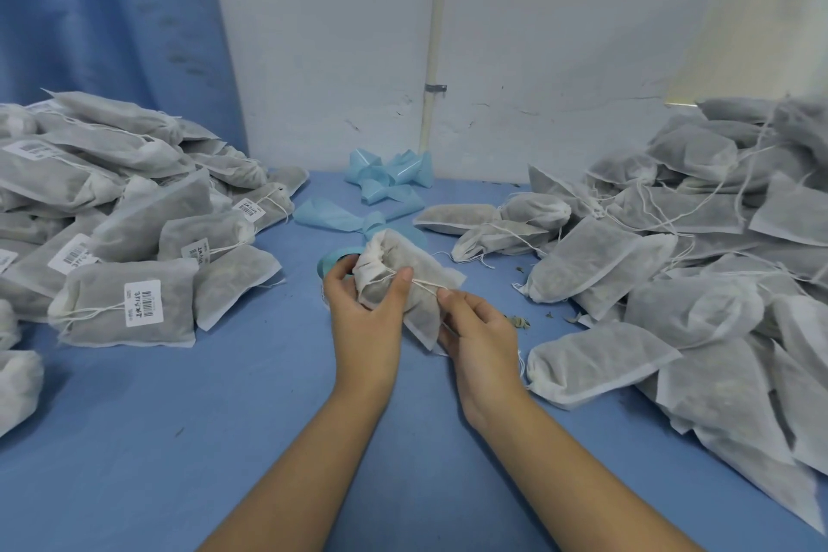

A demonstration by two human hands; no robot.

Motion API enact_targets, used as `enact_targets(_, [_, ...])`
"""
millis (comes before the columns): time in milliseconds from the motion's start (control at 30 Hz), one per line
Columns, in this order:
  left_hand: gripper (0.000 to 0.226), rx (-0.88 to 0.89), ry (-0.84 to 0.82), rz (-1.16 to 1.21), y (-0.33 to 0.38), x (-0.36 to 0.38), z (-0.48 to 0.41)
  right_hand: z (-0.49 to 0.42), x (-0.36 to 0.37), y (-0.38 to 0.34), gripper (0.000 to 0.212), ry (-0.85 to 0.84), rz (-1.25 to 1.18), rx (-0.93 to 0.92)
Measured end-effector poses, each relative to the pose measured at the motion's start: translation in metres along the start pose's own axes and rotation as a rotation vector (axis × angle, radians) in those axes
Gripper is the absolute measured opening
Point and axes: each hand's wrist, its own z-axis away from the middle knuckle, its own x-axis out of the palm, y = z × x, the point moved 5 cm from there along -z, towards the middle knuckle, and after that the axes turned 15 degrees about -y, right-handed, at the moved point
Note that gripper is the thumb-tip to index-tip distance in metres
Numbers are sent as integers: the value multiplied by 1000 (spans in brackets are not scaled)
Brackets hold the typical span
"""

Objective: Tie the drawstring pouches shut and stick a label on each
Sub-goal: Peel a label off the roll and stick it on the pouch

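Observation:
A white mesh drawstring pouch (pixel 416 278) filled with grey-green herbs is held above the blue table (pixel 224 417) at the centre. My left hand (pixel 363 309) grips its gathered neck, thumb on the cinched fabric. My right hand (pixel 475 327) pinches the white drawstring (pixel 425 284) just right of the neck, pulling it taut. A roll of labels on blue backing (pixel 334 262) lies behind my left hand, partly hidden.
A heap of tied, barcode-labelled pouches (pixel 130 305) covers the left side. A larger heap of unlabelled pouches (pixel 672 282) fills the right. Crumpled blue backing strips (pixel 390 177) lie at the back by the wall. Herb crumbs (pixel 519 320) dot the table.

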Motion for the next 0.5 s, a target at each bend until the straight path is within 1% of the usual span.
enact_targets(67, [27, -46, -34, 38, -3, 0, -2, 0, 2, -1, 23, -37, -59, -9])
enact_targets(233, [20, -112, -104, 143, -9, 3, -5, 1, 6, -2, 5, -94, -146, -7])
enact_targets(300, [17, -146, -115, 204, -12, 5, -6, 0, 7, -1, 1, -105, -131, 5])
enact_targets(400, [20, -178, -68, 244, -13, 4, -5, 0, 8, -1, 4, -131, -70, 25])
enact_targets(500, [24, -150, -27, 231, -10, 1, -4, 0, 7, 1, 8, -122, 39, 42])
